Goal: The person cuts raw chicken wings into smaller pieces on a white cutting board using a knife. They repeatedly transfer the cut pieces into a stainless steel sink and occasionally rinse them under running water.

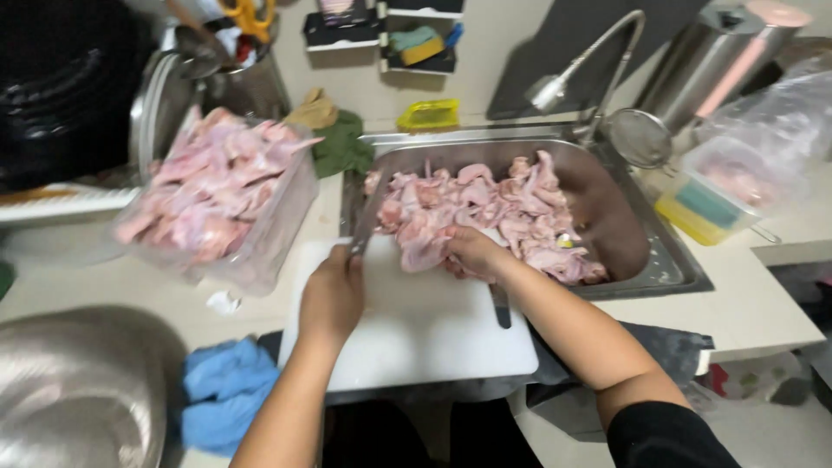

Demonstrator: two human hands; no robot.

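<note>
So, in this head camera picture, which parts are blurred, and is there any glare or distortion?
Head view: the left hand on the knife and the right hand on the raw chicken pile are slightly motion-soft; the steel bowl at lower left is blurred; soft glare on the faucet head and metal cylinder; the wide lens bends the counter edges.
</note>
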